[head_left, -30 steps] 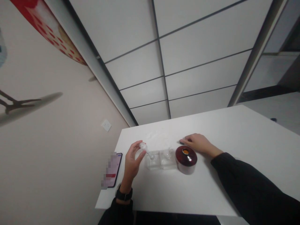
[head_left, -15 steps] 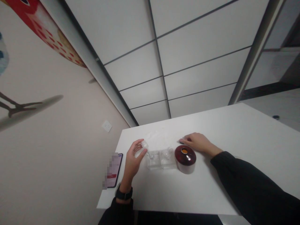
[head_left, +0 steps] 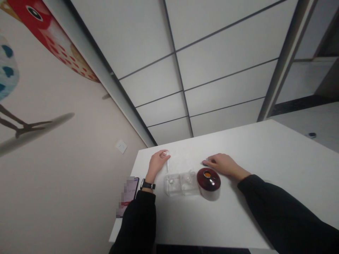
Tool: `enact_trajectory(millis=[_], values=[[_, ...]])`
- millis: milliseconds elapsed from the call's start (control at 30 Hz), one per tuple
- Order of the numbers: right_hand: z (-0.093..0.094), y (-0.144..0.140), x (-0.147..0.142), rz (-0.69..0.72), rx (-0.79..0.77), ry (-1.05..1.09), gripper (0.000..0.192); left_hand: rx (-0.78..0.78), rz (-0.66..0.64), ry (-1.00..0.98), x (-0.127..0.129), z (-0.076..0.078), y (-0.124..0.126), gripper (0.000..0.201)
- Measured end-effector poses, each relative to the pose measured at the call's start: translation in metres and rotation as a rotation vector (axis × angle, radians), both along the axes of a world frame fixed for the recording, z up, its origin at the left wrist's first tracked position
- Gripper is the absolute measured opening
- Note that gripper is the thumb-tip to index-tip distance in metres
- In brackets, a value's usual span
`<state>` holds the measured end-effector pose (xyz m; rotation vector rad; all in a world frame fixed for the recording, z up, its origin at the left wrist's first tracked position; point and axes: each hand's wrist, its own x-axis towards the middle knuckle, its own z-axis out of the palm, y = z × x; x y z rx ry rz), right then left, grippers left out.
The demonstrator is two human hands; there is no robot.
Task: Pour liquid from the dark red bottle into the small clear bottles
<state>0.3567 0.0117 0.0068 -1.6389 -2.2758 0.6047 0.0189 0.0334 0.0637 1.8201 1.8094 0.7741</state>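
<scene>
Resting at lower centre on a smooth white tabletop: a clear, glossy twin-compartment plastic box, touching a round dark-red translucent jar with an orange centre. Beyond the box, a small clear dropper is pinched in the left hand. The right hand is laid flat, fingers together, by a small dark object.

Clear boxes, red container between hands
</scene>
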Motion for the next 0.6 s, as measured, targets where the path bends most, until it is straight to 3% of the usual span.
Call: enact_trajectory(millis=[133,233,400,500,600], values=[[-0.001,0.001,0.000,0.003,0.008,0.012,0.055,-0.080,-0.013,0.136,0.012,-0.017,0.006,0.031],[-0.003,0.002,0.000,-0.003,0.006,0.032,0.055,-0.051,-0.029,0.176,0.017,-0.020,0.004,0.032],[-0.001,0.002,0.002,-0.005,0.020,0.121,0.051,0.075,-0.127,0.102,0.021,0.008,-0.020,0.041],[0.005,0.000,0.001,0.000,0.068,0.239,0.048,0.072,-0.326,0.014,0.029,0.029,-0.056,0.047],[0.010,-0.003,-0.002,0.018,0.083,0.401,0.052,0.006,-0.499,-0.042,0.040,0.037,-0.093,0.073]])
